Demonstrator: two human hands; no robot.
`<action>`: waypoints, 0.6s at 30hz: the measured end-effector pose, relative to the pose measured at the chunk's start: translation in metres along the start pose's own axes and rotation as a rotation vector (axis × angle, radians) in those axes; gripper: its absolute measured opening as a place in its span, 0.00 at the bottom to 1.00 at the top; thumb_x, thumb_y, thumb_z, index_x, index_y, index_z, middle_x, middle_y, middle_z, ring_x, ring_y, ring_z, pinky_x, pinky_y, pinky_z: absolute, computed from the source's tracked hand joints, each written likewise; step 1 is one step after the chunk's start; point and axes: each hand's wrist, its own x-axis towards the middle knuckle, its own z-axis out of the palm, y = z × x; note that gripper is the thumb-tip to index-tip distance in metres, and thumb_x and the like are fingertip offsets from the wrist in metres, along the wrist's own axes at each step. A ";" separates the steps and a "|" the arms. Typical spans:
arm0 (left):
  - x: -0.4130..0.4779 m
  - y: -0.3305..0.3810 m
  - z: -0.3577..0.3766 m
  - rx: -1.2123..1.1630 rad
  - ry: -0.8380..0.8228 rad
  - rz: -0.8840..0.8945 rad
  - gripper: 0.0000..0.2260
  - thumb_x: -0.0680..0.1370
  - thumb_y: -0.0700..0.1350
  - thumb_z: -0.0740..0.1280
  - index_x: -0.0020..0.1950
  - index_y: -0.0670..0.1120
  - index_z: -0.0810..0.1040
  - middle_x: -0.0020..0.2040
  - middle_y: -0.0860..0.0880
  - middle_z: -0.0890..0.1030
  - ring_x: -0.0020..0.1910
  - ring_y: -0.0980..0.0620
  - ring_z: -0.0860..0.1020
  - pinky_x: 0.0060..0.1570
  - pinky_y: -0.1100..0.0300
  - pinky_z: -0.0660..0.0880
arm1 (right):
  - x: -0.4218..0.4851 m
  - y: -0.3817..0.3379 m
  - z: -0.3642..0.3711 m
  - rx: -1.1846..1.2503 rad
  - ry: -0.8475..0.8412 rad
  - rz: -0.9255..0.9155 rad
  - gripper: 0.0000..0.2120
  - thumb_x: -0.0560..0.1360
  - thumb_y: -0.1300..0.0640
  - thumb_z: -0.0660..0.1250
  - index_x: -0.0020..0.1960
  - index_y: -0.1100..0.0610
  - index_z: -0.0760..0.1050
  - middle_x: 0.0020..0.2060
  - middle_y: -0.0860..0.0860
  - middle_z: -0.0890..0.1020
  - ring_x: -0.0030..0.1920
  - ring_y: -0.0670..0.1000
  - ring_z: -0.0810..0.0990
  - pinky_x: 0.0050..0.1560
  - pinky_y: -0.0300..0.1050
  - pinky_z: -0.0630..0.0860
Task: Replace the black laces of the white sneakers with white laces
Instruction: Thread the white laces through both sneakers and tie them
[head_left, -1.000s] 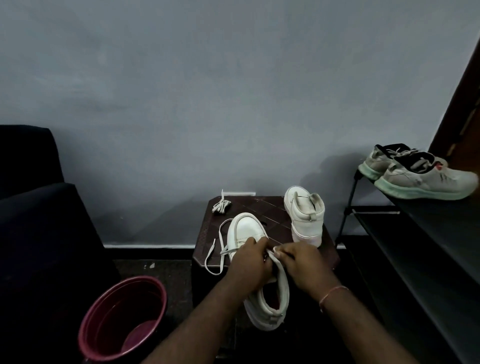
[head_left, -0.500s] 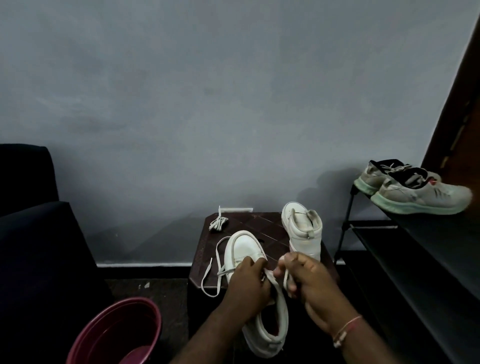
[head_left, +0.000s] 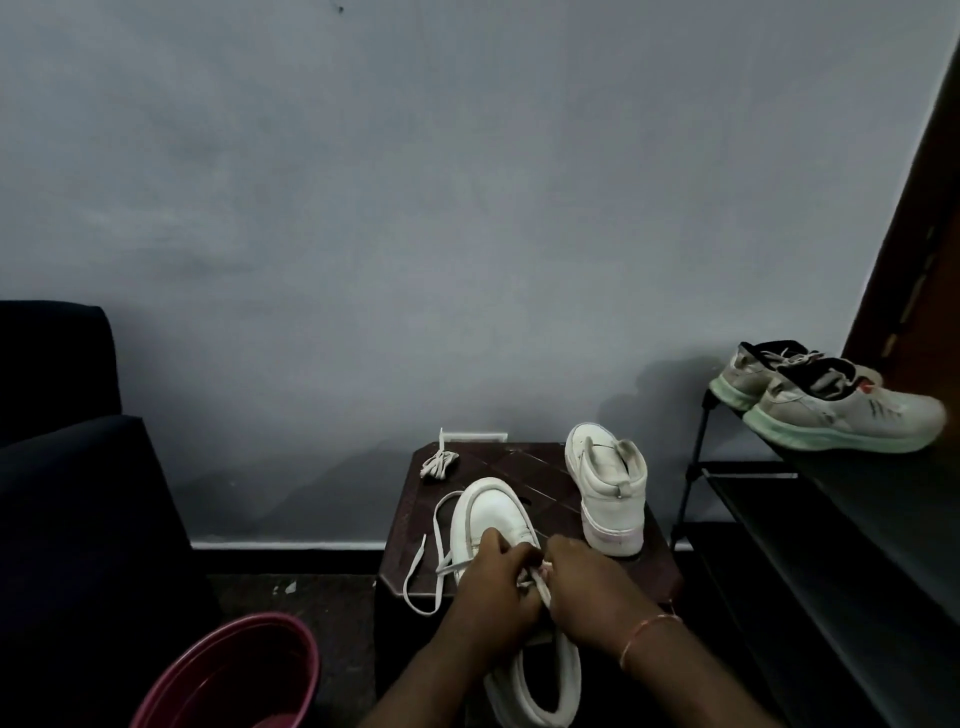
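Work item: near sneaker (head_left: 493, 512), lying on the stool (head_left: 524, 467) w/ toe pointing away and heel collar hanging over the near edge toward the person. Left hand (head_left: 493, 597): fingers curled over the eyelet zone, gripping the upper to steady it. Right hand (head_left: 592, 597): fingertips pinch the white lace (head_left: 542, 590) right at the eyelets; exact eyelet is hidden by both hands. Free run of that lace loops off the left side of the shoe, and its tail lies on the stool top. Second sneaker (head_left: 608, 493) stands upright, heel toward the camera, at the right rear of the stool, apart from the hands; it carries no lace as far as can be seen. Bundled lace (head_left: 439, 463) sits at the left rear corner. No black laces in view. Handling, est.: the lace is flat, soft and limp w/ no push stiffness, so grip it at the tip when feeding and close to the eyelet when drawing slack. The upper looks smooth and prob. slippery, stiff at sole and toe, soft at collar and tongue, so hold it across the eyelet rows or midfoot, not by the collar. The shoe is prob. light, and the overhanging heel could tip it if the left hand lets go.
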 end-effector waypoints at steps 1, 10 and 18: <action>0.002 0.001 -0.002 -0.010 -0.002 0.000 0.19 0.70 0.56 0.61 0.54 0.49 0.79 0.45 0.53 0.65 0.41 0.59 0.71 0.44 0.68 0.69 | 0.004 0.001 -0.003 0.051 -0.051 0.015 0.06 0.80 0.51 0.58 0.45 0.51 0.67 0.49 0.52 0.77 0.55 0.55 0.78 0.51 0.46 0.69; 0.010 0.009 -0.023 0.116 0.030 -0.079 0.25 0.66 0.51 0.62 0.64 0.52 0.75 0.56 0.50 0.74 0.56 0.51 0.74 0.56 0.60 0.72 | 0.016 -0.002 -0.035 1.788 0.132 0.454 0.15 0.82 0.55 0.56 0.37 0.55 0.68 0.24 0.48 0.67 0.19 0.44 0.62 0.26 0.38 0.59; 0.000 0.012 -0.016 0.229 0.091 -0.128 0.28 0.68 0.52 0.53 0.68 0.54 0.72 0.59 0.50 0.75 0.59 0.47 0.71 0.60 0.53 0.69 | 0.016 0.011 -0.014 0.344 0.183 0.011 0.09 0.77 0.54 0.67 0.41 0.58 0.80 0.38 0.52 0.83 0.42 0.52 0.80 0.44 0.46 0.73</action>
